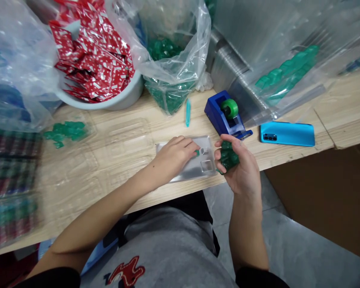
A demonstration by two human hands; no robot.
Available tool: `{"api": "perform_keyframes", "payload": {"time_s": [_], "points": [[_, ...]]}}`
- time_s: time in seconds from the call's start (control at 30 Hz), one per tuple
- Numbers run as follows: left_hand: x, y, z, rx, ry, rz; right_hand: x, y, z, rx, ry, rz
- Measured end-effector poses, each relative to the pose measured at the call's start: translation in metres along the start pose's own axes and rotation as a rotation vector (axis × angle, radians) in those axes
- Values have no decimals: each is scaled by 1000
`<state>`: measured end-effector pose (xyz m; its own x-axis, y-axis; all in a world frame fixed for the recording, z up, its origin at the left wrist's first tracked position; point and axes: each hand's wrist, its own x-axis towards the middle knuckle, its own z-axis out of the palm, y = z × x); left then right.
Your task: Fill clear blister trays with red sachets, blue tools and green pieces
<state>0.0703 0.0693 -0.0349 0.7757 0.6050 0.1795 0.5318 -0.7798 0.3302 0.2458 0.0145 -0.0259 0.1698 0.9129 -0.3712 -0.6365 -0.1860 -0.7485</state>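
My left hand [180, 154] reaches over a silvery plastic blister tray [187, 174] with moulded hollows, lying at the table's front edge. Its fingers are bent together, and a small green piece [197, 153] shows at the fingertips. Just right of the tray, my right hand [241, 162] is turned palm inward, fingers curled round several translucent dark green pieces [228, 155]. What kind of pieces they are cannot be made out. Behind the right hand stands a blue tape dispenser [217, 110] with a green roll.
A pale basin [117, 103] of red printed packets [99, 60] stands at the back left. Beside it is a clear bag of green pieces [171, 94]. A teal stick [188, 113], blue phone [288, 134], stacked clear trays [232, 60] and loose green pieces [66, 131] lie around.
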Motion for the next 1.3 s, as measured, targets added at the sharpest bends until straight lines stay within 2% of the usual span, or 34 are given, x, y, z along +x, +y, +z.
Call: {"api": "perform_keyframes", "payload": {"time_s": [0.07, 0.13, 0.2, 0.27, 0.37, 0.47, 0.6, 0.77, 0.9, 1.0, 1.17, 1.3], "points": [[-2, 1, 0, -3, 37, 14, 0, 1, 2, 74, 1, 41], [-4, 6, -4, -26, 130, 18, 2, 3, 5, 168, -8, 107], [-7, 15, -11, -108, 234, 32, 4, 6, 9, 253, -13, 164], [-8, 26, -17, -211, 282, 63, 5, 10, 12, 310, -8, 199], [-9, 37, -19, -259, 246, 76, 5, 13, 16, 354, 3, 216], [-11, 38, -15, -287, 196, 34, 3, 14, 19, 392, 4, 193], [-13, 35, -13, -494, 175, -42, 3, 13, 21, 395, 1, 130], [-14, 28, -29, -950, 95, -336, 2, 10, 16, 222, 34, 51], [-13, 22, -36, -1132, 49, -423, -10, 10, 14, -22, -120, 48], [-12, 23, -35, -1128, 70, -420, -19, 11, 14, -187, -221, 33], [-11, 29, -31, -896, 188, -416, -24, 9, 11, -488, -148, -139], [-8, 27, -29, -777, 174, -286, -22, 7, 6, -485, -178, -105]]}}
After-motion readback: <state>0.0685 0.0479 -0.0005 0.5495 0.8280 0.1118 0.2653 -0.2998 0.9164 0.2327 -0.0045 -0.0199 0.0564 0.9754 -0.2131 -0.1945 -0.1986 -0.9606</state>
